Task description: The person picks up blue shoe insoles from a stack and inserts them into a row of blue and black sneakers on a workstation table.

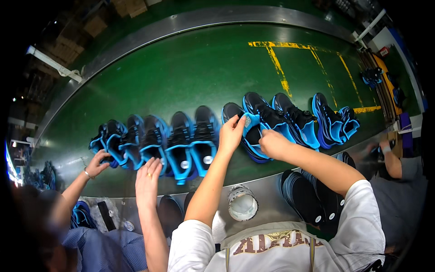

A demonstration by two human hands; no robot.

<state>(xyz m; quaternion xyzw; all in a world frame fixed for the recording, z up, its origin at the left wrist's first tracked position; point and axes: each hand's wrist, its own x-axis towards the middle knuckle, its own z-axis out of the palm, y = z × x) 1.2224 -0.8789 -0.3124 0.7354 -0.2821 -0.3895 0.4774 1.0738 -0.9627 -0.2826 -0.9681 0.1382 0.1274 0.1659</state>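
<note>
A black sneaker [233, 110] with a bright blue lining stands on the green work surface in front of me, its opening toward me. My left hand [231, 134] pinches the light blue tongue or collar at its opening. My right hand [274, 144] is closed at the opposite side of the opening, with fingertips partly hidden at the shoe's edge. Whether it holds only the collar or something inside cannot be made out. Just right of it stand another black and blue sneaker [260, 105] and one more sneaker [290, 109].
Several matching sneakers [180, 127] line up to the left, where a co-worker's hands [149, 174] touch some. More sneakers [322, 113] stand at right. Along the metal near edge lie black insoles [297, 192] and a tape roll [243, 205]. Yellow lines [277, 63] mark the green surface.
</note>
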